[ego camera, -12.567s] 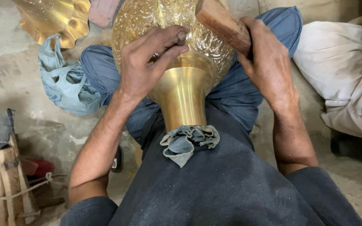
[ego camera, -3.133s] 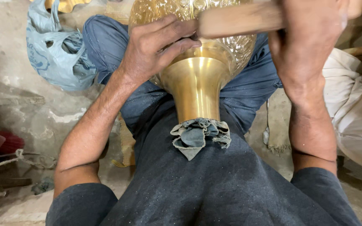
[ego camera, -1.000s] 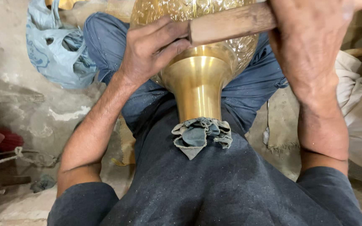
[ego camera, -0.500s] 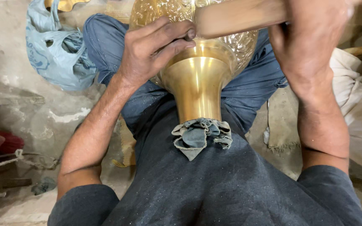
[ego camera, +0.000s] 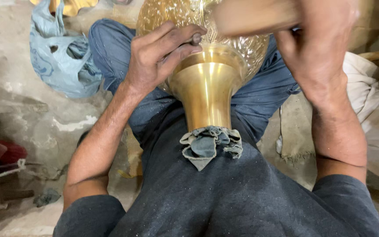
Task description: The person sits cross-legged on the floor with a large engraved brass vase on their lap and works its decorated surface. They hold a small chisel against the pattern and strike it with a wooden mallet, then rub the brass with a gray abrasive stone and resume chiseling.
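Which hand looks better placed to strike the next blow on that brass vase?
Probably the right hand: it grips the wooden mallet raised above the brass vase. The left hand is busy pinching a small metal punch against the patterned surface.

The scene is lit evenly by soft daylight, with only faint shadows. Bright glare is carried along the smooth neck of the brass vase [ego camera: 207,94]. The wooden mallet [ego camera: 253,16] and right hand [ego camera: 319,48] are smeared by blur.
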